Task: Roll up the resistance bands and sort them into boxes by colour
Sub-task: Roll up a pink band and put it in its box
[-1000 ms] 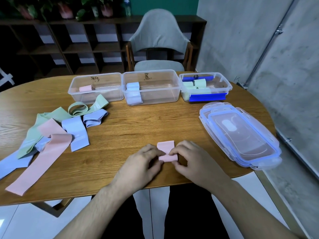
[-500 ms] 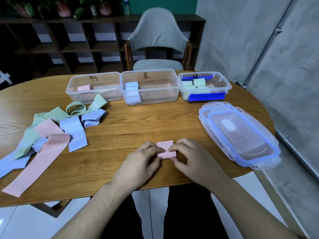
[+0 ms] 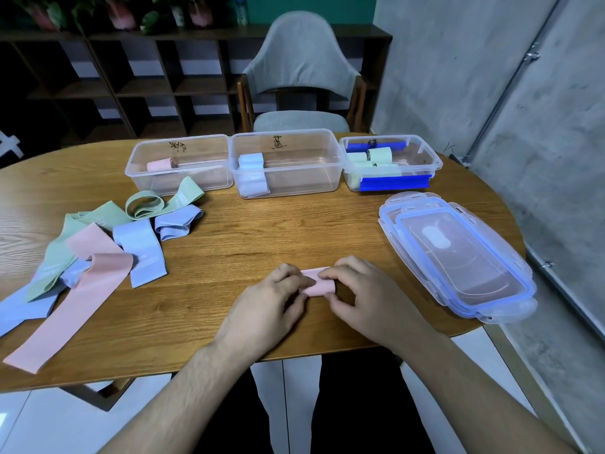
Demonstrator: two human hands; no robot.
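Note:
A pink band (image 3: 318, 283) lies almost fully rolled near the table's front edge. My left hand (image 3: 271, 303) pinches its left end and my right hand (image 3: 366, 296) pinches its right end. Three clear boxes stand in a row at the back: the left box (image 3: 183, 188) holds a pink roll (image 3: 160, 165), the middle box (image 3: 294, 188) holds blue rolls (image 3: 250, 162), the right box (image 3: 429, 162) holds green rolls (image 3: 379, 156). Unrolled pink (image 3: 82, 299), blue (image 3: 140, 250) and green (image 3: 144, 208) bands lie in a heap at the left.
Stacked clear lids with blue seals (image 3: 458, 257) lie at the right side of the round wooden table (image 3: 262, 231). A grey chair (image 3: 301, 70) stands behind the boxes, with dark shelving (image 3: 114, 86) to the left. A concrete wall (image 3: 523, 109) runs along the right.
The flat tail of the pink band has shortened as the roll advanced away from me; both hands moved slightly forward with it.

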